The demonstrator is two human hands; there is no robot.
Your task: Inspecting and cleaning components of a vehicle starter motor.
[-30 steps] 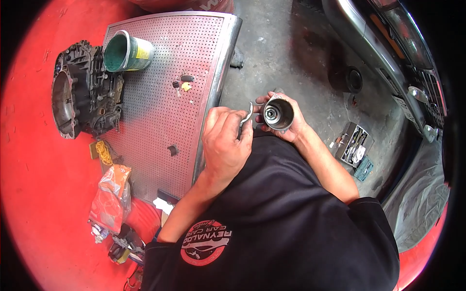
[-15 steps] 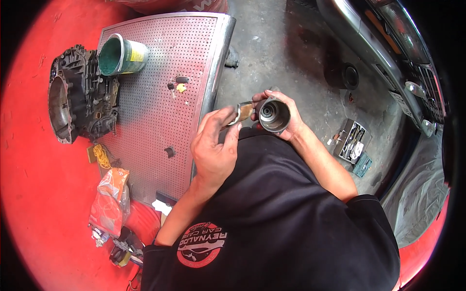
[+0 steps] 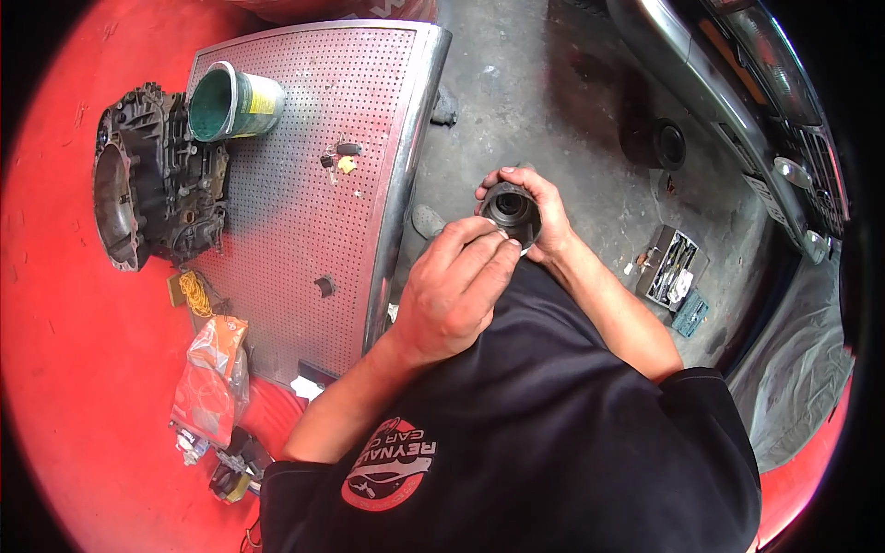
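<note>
My right hand (image 3: pixel 546 210) is wrapped round a grey cylindrical metal motor housing (image 3: pixel 524 208), its open end tilted up so the dark bore and a round seat at its bottom show. My left hand (image 3: pixel 456 288) is closed in a pinch at the near-left rim. Between its fingertips a curved metal segment is mostly hidden; only a pale edge shows at the housing's mouth. A similar dark curved segment (image 3: pixel 324 287) lies on the perforated metal table (image 3: pixel 295 203) to my left.
On the table stand a green-lined bucket (image 3: pixel 258 103) and, beyond it, a gearbox casing (image 3: pixel 166 180). Small parts (image 3: pixel 345 157) lie nearer. A red plastic bag (image 3: pixel 212 373) is at the lower left. To the right are an open toolbox (image 3: pixel 671 267) and a car's front (image 3: pixel 774 166).
My left hand has moved right and brought the curved segment from beside the housing to its mouth. The housing has shifted slightly left and tilted a little in my right hand.
</note>
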